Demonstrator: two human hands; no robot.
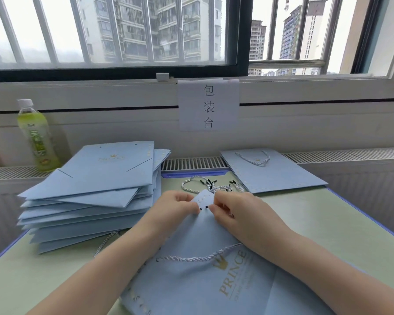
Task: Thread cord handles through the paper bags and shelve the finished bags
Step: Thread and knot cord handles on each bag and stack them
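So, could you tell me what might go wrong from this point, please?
1. The right hand pinches only the cord's black tip; it could slip from the bag corner held by the left hand.
2. The loose cords lie bunched just beyond and could snag.
3. The uneven bag stack beside the left arm might slide if nudged.

Pale blue paper bag [191,280], flat on the table, gold "PRINCE" print facing up, far corner raised. One twisted white-grey cord handle [198,258] already runs across its face. Black cord tip [207,207] shows at the punched hole near the raised corner. Loose cords [209,186] with black tips lie bunched just beyond the bag. Stack of flat blue bags without handles [93,196] to the left, fanned unevenly. One finished bag [280,176], handle threaded, lies flat at far right.
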